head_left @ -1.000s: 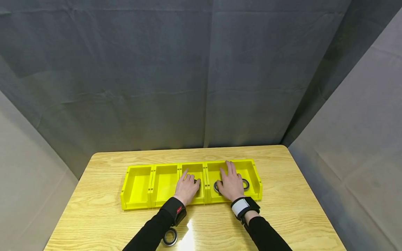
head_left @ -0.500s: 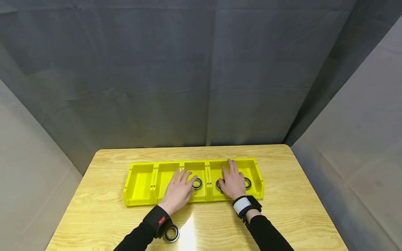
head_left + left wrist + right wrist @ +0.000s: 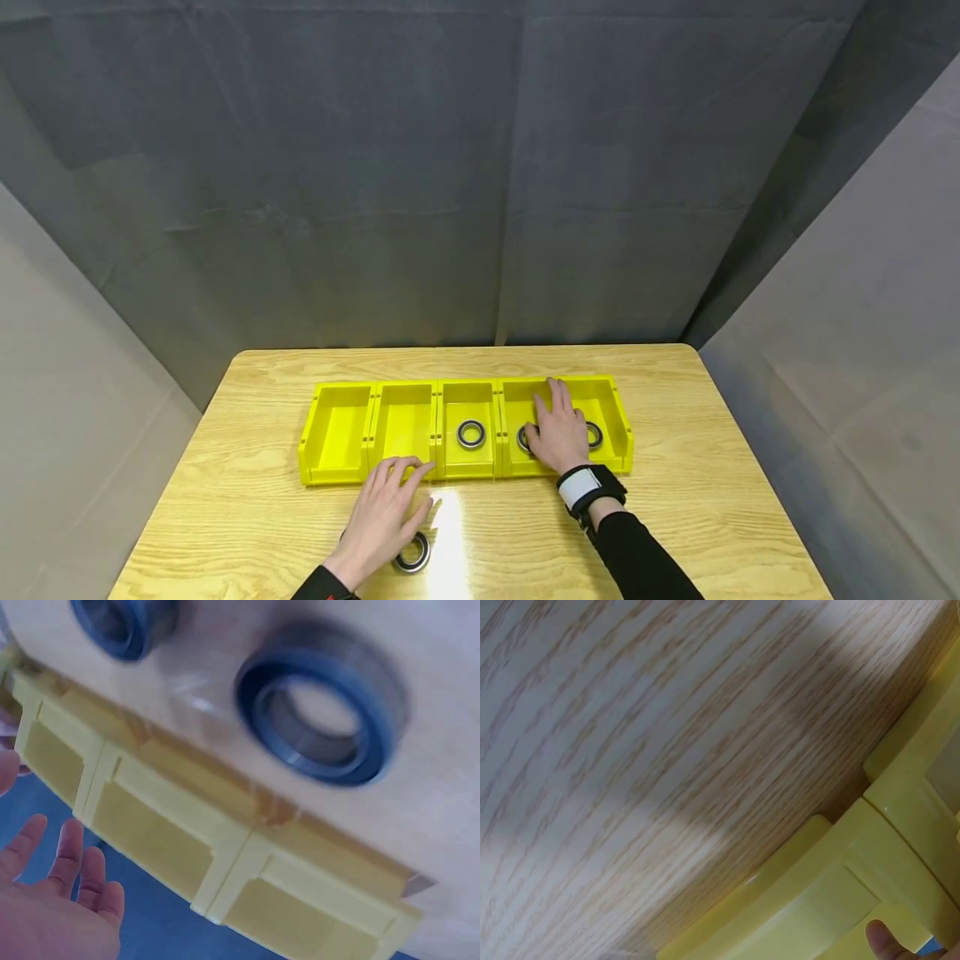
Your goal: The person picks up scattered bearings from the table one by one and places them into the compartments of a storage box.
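My left hand (image 3: 382, 517) is over the table in front of the yellow bins, fingers spread and holding nothing. Just right of it in the head view lies a ball bearing (image 3: 412, 552). In the left wrist view that area shows two bearings on the wood, a nearer one (image 3: 322, 705) and another (image 3: 124, 626) cut by the top edge. My right hand (image 3: 561, 433) reaches into the wide right-hand bin with fingers extended; its thumb (image 3: 885, 937) shows in the right wrist view. Bearings peek out left (image 3: 523, 439) and right (image 3: 594, 435) of this hand; whatever lies beneath it is hidden.
A row of yellow bins (image 3: 468, 477) stands on the wooden table (image 3: 247, 508). One bearing (image 3: 471, 434) lies flat in the narrow bin left of the wide one. Grey curtains (image 3: 375, 208) hang behind the table and at both sides.
My left hand has let go of the bearing in the narrow bin and drawn back toward me and left, over the table. My right hand stays in the wide bin.
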{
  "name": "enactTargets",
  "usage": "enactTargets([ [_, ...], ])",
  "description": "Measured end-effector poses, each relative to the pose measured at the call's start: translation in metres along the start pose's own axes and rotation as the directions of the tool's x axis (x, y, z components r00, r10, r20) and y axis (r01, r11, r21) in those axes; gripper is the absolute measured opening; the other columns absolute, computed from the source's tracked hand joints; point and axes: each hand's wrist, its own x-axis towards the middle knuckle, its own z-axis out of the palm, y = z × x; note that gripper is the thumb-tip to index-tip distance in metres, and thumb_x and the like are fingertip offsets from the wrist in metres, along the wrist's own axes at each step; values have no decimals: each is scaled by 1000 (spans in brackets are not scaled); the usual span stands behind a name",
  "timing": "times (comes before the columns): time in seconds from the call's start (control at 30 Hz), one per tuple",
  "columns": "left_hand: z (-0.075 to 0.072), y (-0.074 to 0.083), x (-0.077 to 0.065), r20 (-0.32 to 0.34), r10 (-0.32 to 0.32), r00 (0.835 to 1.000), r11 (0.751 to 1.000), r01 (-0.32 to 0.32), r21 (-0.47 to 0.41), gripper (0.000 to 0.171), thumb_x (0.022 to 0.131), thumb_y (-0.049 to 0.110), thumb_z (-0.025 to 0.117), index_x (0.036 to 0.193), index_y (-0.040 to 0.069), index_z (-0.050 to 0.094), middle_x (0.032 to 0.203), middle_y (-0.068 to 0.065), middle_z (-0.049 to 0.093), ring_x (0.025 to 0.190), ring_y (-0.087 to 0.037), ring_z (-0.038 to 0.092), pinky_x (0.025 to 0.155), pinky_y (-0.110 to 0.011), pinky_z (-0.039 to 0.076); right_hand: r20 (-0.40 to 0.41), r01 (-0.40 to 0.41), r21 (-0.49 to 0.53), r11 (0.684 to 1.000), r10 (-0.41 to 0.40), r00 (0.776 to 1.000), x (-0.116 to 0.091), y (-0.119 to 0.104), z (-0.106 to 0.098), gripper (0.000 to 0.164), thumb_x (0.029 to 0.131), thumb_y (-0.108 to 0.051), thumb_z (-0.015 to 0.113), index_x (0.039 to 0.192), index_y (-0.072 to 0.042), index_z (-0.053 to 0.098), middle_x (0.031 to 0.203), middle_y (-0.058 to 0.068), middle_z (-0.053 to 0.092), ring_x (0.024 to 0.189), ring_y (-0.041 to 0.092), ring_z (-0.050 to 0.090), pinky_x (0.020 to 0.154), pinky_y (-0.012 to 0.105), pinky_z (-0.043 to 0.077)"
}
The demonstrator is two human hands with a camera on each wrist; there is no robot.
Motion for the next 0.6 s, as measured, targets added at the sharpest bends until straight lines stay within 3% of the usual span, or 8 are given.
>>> enactTargets([
  [0.33, 3, 4, -28, 132, -51, 990, 998, 46, 43, 50, 85, 38, 78, 127, 15, 65, 112, -2, 63, 102, -19, 58, 83, -38, 53, -8, 9, -10, 1000, -9, 1000, 0, 1, 2, 53, 93, -33, 69, 139, -7, 59, 159, 19, 32, 149, 37, 29, 97, 62, 50],
  [0.6, 7, 7, -37, 240, -24, 970, 1000, 20, 19, 58, 79, 43, 82, 127, 15, 64, 112, -1, 59, 96, -18, 55, 74, -33, 53, 3, -1, -20, 1000, 1, 1000, 1, 1, 3, 54, 93, -33, 69, 139, -8, 58, 159, 18, 30, 150, 36, 27, 98, 62, 50],
])
